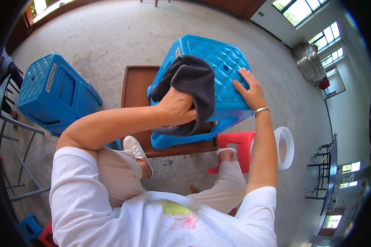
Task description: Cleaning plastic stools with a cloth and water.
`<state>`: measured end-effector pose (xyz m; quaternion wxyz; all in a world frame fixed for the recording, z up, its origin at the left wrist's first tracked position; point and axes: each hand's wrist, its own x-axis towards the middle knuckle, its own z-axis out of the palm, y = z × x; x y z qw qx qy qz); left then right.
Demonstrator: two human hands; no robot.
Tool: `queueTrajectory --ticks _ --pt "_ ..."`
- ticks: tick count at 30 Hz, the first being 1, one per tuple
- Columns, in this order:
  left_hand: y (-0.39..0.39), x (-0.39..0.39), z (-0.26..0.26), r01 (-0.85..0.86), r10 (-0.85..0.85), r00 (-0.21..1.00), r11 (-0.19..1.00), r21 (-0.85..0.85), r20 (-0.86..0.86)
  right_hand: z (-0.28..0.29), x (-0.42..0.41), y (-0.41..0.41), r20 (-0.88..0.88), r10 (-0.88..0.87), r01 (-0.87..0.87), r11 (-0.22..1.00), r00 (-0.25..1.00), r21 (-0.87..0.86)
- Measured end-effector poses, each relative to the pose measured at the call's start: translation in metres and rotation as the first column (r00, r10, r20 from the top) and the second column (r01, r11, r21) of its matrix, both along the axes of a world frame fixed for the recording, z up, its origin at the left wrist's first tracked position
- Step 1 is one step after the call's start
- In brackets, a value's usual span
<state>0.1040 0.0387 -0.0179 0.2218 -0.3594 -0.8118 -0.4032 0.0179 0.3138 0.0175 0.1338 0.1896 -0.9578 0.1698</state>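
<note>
A blue plastic stool point(216, 61) with a quilted-pattern seat stands on a brown wooden tray-like board point(136, 89) before me. My left hand point(177, 106) grips a dark grey cloth point(194, 74), which is bunched against the stool's near left side and the edge of its seat. The cloth hides some of the fingers. On the right edge of the seat rests my right hand point(252, 89), thumb and fingers apart, a silver bangle at the wrist.
More blue stools, seemingly stacked, stand at the left point(65, 89). A red plastic stool point(235, 151) and a white bucket point(286, 148) are at the right, partly behind my right arm. Metal-framed furniture point(21, 126) stands at the left rim, near another person point(9, 66). My feet flank the board.
</note>
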Motion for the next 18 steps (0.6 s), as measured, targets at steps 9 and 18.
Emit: queueTrajectory --ticks 9,18 --pt "-0.03 -0.09 -0.013 -0.132 0.032 0.929 0.959 0.25 0.368 -0.002 0.005 -0.029 -0.014 -0.025 0.026 0.995 1.0 0.093" --pt "-0.014 -0.086 -0.06 -0.221 -0.425 0.636 0.699 0.68 0.644 -0.007 -0.02 -0.019 0.024 -0.292 0.291 0.956 0.956 0.039"
